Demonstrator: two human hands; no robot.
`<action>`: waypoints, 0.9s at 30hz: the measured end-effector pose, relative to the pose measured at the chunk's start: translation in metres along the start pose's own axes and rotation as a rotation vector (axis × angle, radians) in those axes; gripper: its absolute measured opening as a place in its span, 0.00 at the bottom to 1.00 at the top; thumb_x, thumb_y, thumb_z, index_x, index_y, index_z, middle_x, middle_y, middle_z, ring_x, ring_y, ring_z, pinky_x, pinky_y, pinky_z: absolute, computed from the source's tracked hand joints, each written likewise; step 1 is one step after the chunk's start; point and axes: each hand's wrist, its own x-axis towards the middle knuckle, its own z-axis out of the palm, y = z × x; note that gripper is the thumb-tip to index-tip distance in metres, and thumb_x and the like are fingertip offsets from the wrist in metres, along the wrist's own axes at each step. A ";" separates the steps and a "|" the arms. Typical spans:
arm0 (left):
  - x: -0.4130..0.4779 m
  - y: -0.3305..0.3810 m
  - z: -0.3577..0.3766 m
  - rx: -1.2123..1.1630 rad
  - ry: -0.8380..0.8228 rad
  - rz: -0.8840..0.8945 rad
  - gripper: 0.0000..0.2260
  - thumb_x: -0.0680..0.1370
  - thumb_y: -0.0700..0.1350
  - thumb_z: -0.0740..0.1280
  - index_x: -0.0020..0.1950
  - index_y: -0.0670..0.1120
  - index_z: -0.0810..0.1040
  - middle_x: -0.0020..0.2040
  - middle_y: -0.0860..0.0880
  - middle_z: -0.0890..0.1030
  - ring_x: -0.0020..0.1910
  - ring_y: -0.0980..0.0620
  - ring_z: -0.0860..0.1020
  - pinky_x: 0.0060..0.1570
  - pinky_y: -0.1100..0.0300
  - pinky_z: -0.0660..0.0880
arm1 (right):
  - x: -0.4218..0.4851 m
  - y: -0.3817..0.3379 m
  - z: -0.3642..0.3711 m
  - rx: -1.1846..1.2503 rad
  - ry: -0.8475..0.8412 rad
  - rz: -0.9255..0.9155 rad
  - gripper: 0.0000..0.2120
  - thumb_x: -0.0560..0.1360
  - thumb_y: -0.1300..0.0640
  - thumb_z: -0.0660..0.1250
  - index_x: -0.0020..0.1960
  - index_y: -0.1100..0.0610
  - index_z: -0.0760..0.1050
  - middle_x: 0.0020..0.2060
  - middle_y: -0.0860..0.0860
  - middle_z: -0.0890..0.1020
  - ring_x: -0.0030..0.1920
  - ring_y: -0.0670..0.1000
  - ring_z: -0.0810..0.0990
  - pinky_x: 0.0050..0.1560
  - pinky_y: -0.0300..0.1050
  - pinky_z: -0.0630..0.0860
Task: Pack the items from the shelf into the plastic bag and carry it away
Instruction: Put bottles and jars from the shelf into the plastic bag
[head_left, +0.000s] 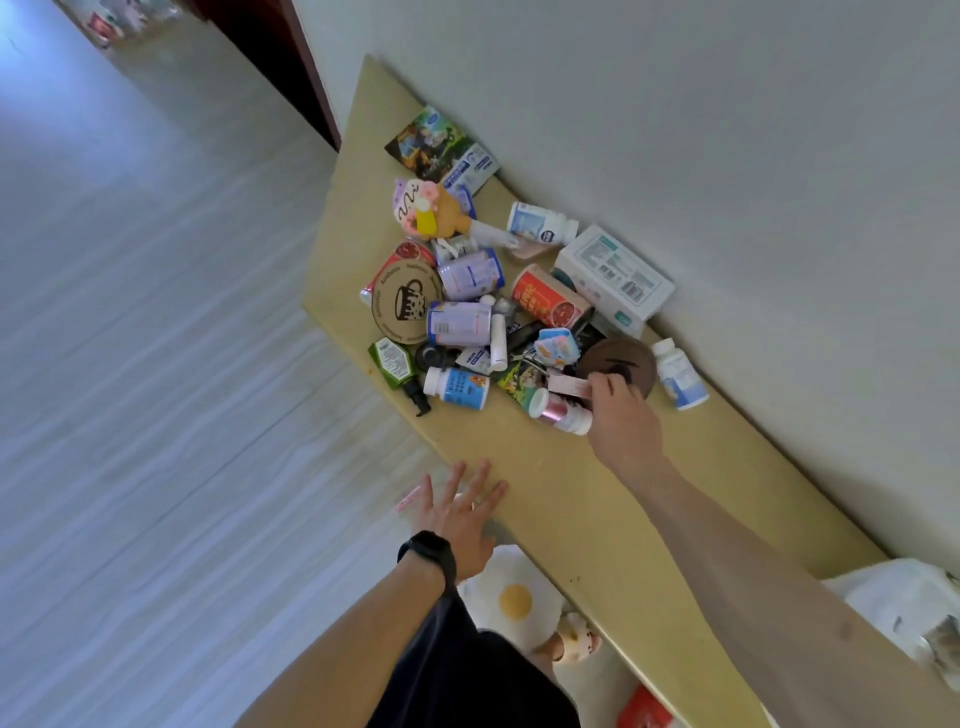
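Observation:
A pile of items lies on the tan shelf (597, 499) against the wall: several pill bottles, a red can (548, 297), a white carton (613, 278), a round cork coaster (404, 301), a green pump bottle (397, 369) and a brown disc (621, 358). My right hand (623, 415) reaches into the near end of the pile. Its curled fingers lie over the brown disc and its thumb pinches the end of a small pink box (567, 386). My left hand (462, 514), with a black wristband, hovers flat with spread fingers at the shelf's front edge. A crumpled white plastic bag (904, 608) sits at the shelf's near right end.
The white wall runs right behind the shelf. Pale floor lies to the left, with a dark door frame (291, 67) at the far end. Below the shelf edge are a fried-egg cushion (511, 597), a slipper (576, 644) and something red (644, 709).

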 end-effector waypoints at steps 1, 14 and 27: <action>0.000 0.000 -0.001 -0.005 -0.007 0.003 0.32 0.80 0.59 0.55 0.79 0.61 0.41 0.79 0.54 0.35 0.79 0.43 0.38 0.72 0.33 0.41 | -0.008 0.003 0.001 0.068 0.063 0.029 0.17 0.78 0.61 0.63 0.67 0.59 0.69 0.60 0.58 0.75 0.56 0.61 0.76 0.45 0.54 0.74; 0.064 0.051 -0.098 0.275 0.289 0.318 0.32 0.77 0.44 0.63 0.79 0.49 0.55 0.79 0.43 0.53 0.78 0.40 0.51 0.74 0.42 0.53 | -0.236 0.035 0.082 0.530 0.017 0.726 0.09 0.80 0.51 0.61 0.58 0.53 0.71 0.48 0.53 0.77 0.45 0.58 0.80 0.39 0.48 0.72; 0.099 0.083 -0.115 0.622 0.303 0.252 0.10 0.76 0.46 0.68 0.52 0.41 0.79 0.48 0.41 0.79 0.50 0.38 0.78 0.49 0.45 0.74 | -0.306 0.019 0.048 1.017 0.382 0.957 0.06 0.77 0.50 0.67 0.46 0.46 0.69 0.39 0.43 0.76 0.38 0.42 0.77 0.39 0.41 0.71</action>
